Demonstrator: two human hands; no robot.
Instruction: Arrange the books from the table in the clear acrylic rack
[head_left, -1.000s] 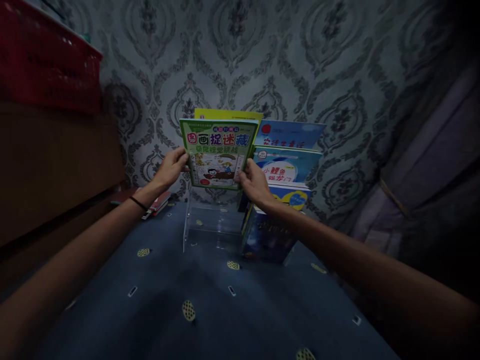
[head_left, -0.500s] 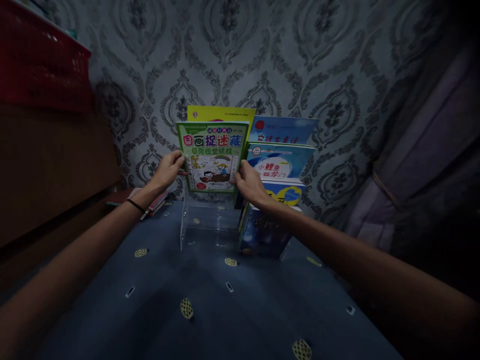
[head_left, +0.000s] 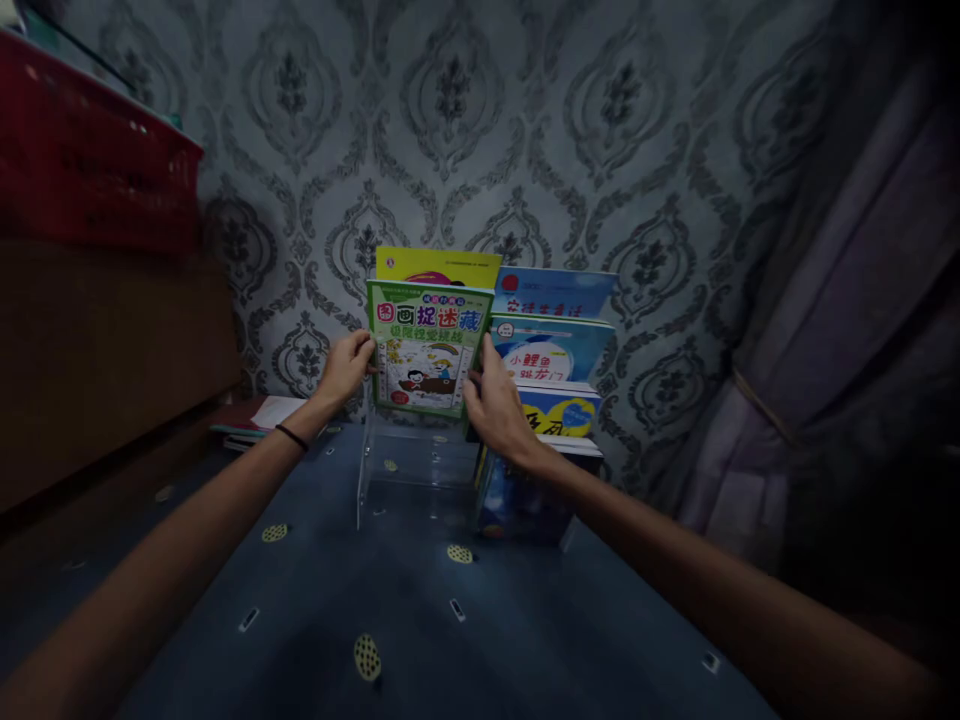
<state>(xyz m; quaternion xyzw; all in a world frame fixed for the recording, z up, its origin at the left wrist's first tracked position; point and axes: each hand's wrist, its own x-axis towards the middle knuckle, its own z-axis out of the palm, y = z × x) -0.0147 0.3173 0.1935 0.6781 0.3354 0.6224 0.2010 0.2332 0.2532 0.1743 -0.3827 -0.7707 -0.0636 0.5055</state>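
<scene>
Above the lower front tiers of a clear stand (head_left: 361, 492), we observe a green book (head_left: 424, 352) held upright, front cover toward us. Its border and upper band are green; the top edge shows as a thin pale line. Across the upper half we note one row of large outlined characters in mixed colours, among them pink, purple, red and blue, with a smaller purple heading above and a green line of text below. Beneath these sits a pale cartoon panel: two figures, a brown shape, a small rainbow near the top. A red spot marks the lower left corner.

We record the left hand (head_left: 349, 365) pinching the left edge of the cover, and the right hand (head_left: 496, 398) gripping the right edge. We cannot tell whether the bottom edge touches the stand.

Directly behind, a yellow book (head_left: 450, 264) rises higher than the green one, its lower part hidden. Just beside the right hand, we see several blue books (head_left: 564, 345) in stepped rows, their covers partly overlapped. The stand rests on a dark blue patterned worktop (head_left: 315, 645), before a wall (head_left: 450, 150) papered in grey ornament.
</scene>
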